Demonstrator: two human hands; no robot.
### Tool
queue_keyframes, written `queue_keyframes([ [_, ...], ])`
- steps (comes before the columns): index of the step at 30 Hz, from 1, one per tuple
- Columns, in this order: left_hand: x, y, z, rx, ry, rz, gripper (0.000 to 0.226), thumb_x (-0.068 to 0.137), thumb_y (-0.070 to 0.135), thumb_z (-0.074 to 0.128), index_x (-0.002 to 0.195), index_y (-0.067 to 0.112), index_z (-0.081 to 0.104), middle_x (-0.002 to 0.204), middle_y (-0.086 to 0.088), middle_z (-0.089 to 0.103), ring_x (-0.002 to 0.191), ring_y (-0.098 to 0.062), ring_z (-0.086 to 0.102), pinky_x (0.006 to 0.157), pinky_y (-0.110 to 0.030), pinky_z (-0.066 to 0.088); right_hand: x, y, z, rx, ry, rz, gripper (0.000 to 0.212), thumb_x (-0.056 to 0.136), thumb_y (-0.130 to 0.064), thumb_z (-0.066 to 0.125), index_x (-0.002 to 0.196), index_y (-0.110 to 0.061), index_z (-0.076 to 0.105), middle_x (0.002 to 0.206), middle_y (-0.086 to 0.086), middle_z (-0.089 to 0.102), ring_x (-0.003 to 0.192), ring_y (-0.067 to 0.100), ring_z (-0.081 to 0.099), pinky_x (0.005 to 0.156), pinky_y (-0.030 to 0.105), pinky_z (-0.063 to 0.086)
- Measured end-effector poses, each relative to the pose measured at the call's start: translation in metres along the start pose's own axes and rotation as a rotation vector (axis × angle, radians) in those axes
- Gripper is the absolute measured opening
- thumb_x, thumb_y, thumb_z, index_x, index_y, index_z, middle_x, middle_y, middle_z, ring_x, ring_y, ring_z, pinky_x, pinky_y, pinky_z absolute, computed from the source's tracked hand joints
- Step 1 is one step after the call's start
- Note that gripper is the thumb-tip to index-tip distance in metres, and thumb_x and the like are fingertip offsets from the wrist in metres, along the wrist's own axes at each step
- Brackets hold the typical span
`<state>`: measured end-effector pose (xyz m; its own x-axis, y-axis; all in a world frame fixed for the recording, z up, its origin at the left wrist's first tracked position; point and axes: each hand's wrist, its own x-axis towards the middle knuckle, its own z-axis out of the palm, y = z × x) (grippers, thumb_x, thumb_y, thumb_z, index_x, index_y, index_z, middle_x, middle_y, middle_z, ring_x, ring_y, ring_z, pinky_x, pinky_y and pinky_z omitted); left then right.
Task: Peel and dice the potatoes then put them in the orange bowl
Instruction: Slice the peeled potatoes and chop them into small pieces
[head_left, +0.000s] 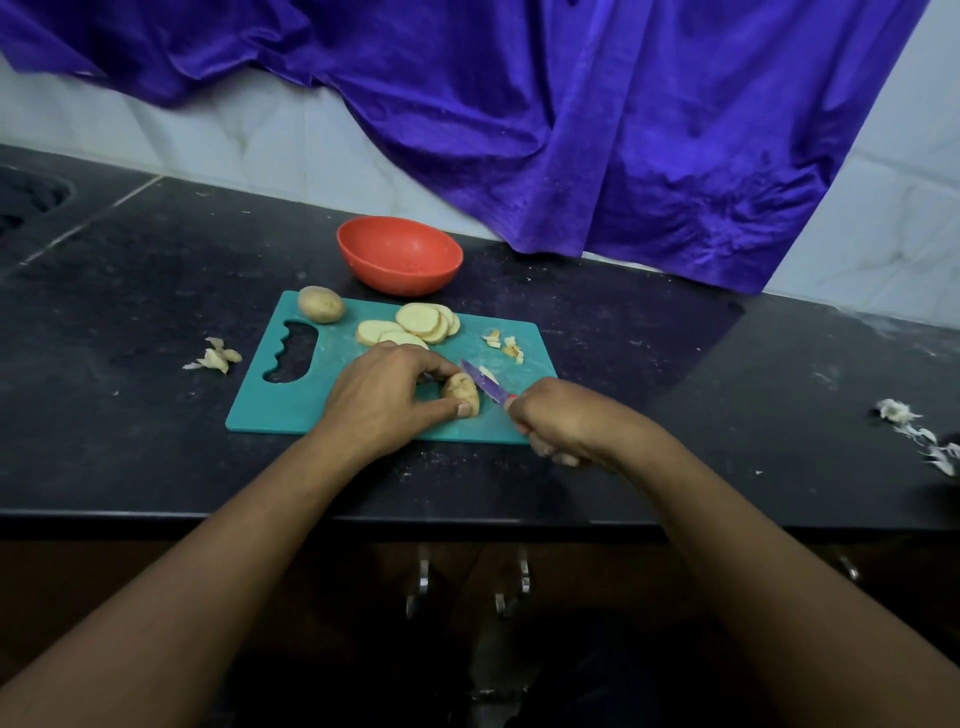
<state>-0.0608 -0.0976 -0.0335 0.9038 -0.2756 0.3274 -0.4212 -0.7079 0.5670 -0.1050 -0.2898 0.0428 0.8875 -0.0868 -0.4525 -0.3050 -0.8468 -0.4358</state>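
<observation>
The person's left hand (382, 395) is pinching a small potato (461, 392) between thumb and fingertips, pinning it to the near middle of the cutting board (291, 405); the thumb is lying at the potato's near end and the fingers are curling over its far end. The right hand (561, 426) is clenching the handle of a purple-bladed knife (485, 385) just over the board's near right edge; the blade is slanting toward the board's far left, its tip lying close beside the potato's far end; whether the edge is touching the potato cannot be told.

The potato is lying just left of the blade, its long axis running roughly from the board's near edge toward its far edge, so the blade is sitting at a shallow angle along that axis rather than squarely across it; the skin appears to be on, so the coming move is probably a peeling or trimming stroke down the exposed right flank, which the right hand is nearer; the left-hand fingertips are sitting close to the blade's path and are needing care.

1 whole unpeeled potato (320, 304) is sitting at the board's far left corner; a fan of pale slices (415, 325) is lying along its far middle; the orange bowl (400, 278) is standing just beyond the board's far edge, showing no potato inside; nothing is looking diced yet.
</observation>
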Motion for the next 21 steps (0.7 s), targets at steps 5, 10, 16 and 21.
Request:
queue_keyframes([
  [5, 0.0, -0.001, 0.001, -0.01, 0.0, -0.017, 0.048, 0.076, 0.058, 0.081, 0.119, 0.038, 0.073, 0.111, 0.016, 0.073, 0.108, -0.011, 0.062, 0.091, -0.039, 0.053, -0.006, 0.0, -0.009, 0.125, 0.152, -0.02, 0.032, 0.104, -0.03, 0.052, 0.08, -0.015, 0.068, 0.042, -0.007, 0.048, 0.033, 0.007, 0.039, 0.046, 0.025, 0.03],
  [10, 0.0, -0.001, 0.002, -0.019, 0.004, -0.023, 0.048, 0.075, 0.059, 0.081, 0.117, 0.037, 0.074, 0.11, 0.017, 0.073, 0.108, -0.01, 0.063, 0.092, -0.041, 0.054, -0.033, -0.015, -0.008, -0.126, 0.181, -0.095, 0.027, 0.102, -0.028, 0.05, 0.1, -0.014, 0.073, 0.088, 0.004, 0.063, 0.077, 0.018, 0.058, 0.062, 0.032, 0.039],
  [16, 0.0, -0.001, 0.003, -0.012, 0.018, -0.017, 0.042, 0.074, 0.06, 0.081, 0.111, 0.04, 0.075, 0.109, 0.017, 0.074, 0.108, -0.013, 0.063, 0.089, -0.041, 0.054, -0.046, -0.031, 0.001, -0.317, 0.155, -0.092, 0.022, 0.104, -0.034, 0.046, 0.103, -0.016, 0.058, 0.093, 0.002, 0.057, 0.083, 0.017, 0.056, 0.06, 0.032, 0.037],
  [21, 0.001, -0.002, 0.003, -0.021, 0.025, -0.017, 0.042, 0.074, 0.061, 0.081, 0.109, 0.039, 0.076, 0.107, 0.016, 0.075, 0.107, -0.012, 0.064, 0.088, -0.041, 0.054, -0.047, -0.036, 0.0, -0.372, 0.165, -0.093, 0.02, 0.105, -0.035, 0.044, 0.104, -0.018, 0.053, 0.091, 0.001, 0.054, 0.082, 0.015, 0.054, 0.059, 0.031, 0.036],
])
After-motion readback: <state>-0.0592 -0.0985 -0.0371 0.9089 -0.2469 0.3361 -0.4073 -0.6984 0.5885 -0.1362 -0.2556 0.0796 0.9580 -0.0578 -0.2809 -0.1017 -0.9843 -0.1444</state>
